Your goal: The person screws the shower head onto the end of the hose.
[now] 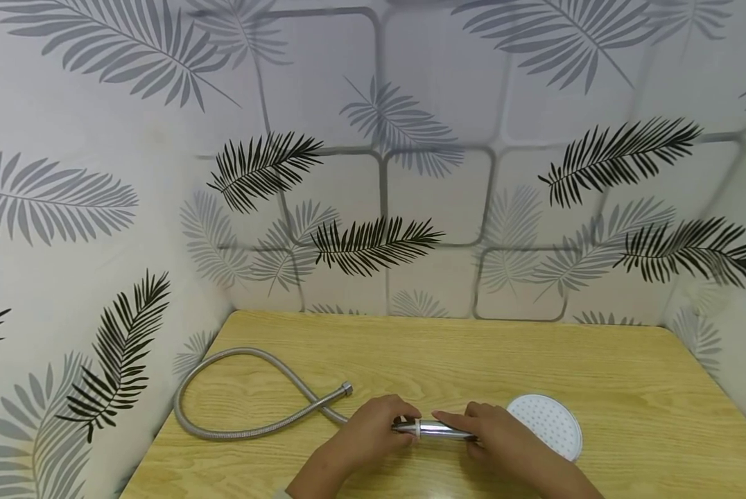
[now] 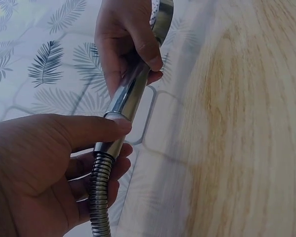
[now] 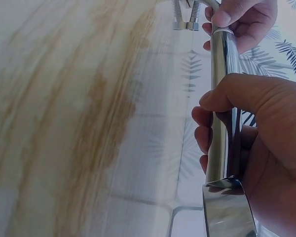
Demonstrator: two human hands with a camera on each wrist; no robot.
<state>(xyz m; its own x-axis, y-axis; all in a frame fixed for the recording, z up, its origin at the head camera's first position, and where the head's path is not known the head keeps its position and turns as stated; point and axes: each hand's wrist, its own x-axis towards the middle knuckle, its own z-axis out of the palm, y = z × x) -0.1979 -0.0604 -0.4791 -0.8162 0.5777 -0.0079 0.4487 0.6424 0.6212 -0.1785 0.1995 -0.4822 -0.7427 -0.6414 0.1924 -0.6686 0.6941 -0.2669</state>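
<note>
A chrome shower head [image 1: 544, 424] with a round white nozzle face lies at the right, its handle [image 2: 130, 94] pointing left. My right hand [image 1: 504, 440] grips that handle, thumb along the top and fingers curled beneath in the right wrist view. At the handle's lower end, my left hand [image 1: 373, 431] pinches the conical nut [image 2: 107, 146] of the shower hose between thumb and fingers. Nut and handle end meet in line, with a pale ring at the joint. The ribbed metal hose [image 1: 223, 435] runs from my left hand into a loop on the table.
The hose's free end carries a hex nut [image 1: 347, 389] and lies just beyond my left hand. Under everything is a wood-grain table [image 1: 647, 402]. A wall [image 1: 435, 277] with leaf patterns stands along its back edge and sides.
</note>
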